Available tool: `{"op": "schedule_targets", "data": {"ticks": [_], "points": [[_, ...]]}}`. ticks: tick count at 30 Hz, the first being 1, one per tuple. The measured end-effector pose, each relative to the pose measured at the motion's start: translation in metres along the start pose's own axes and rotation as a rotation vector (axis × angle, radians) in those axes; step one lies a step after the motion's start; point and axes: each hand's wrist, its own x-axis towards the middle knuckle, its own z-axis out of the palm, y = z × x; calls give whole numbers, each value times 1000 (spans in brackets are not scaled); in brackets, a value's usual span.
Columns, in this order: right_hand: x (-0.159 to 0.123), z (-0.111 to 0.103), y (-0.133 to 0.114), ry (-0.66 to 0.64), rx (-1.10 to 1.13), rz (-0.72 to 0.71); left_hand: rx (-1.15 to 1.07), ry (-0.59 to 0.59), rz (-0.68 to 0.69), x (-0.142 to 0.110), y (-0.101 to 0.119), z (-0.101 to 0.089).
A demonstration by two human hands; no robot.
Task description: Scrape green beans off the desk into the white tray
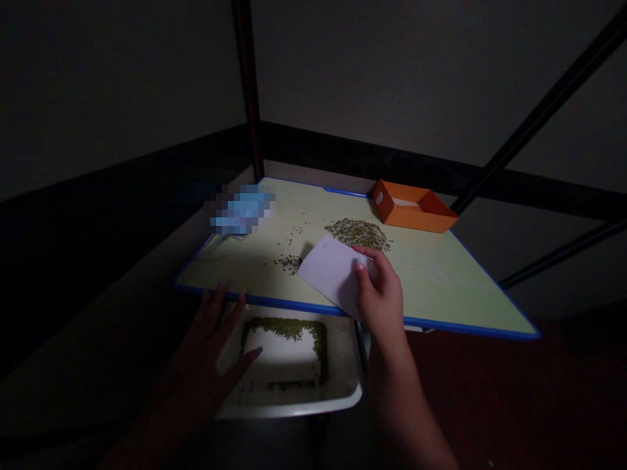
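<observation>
Pale green, the desk [441,287] is spreading ahead of both hands. A white tub [294,410] is sitting below its near edge, by the open-fingered left hand [208,346], whose contact I can't tell. The nearer right hand [385,294] is gripping a white card [328,267], slanting forward-left toward scattered beans [291,262]; the main pile [357,233] is lying just ahead.

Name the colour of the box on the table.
The box is orange, best in the head view.
</observation>
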Motion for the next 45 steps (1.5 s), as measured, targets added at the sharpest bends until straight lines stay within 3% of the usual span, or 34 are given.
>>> {"op": "schedule_targets", "data": {"ticks": [34, 45], "points": [[-3, 7, -1, -57, 36, -27, 16, 22, 25, 2, 2, -1], [-3, 5, -1, -15, 30, -25, 28, 38, 35, 0, 0, 0]]}}
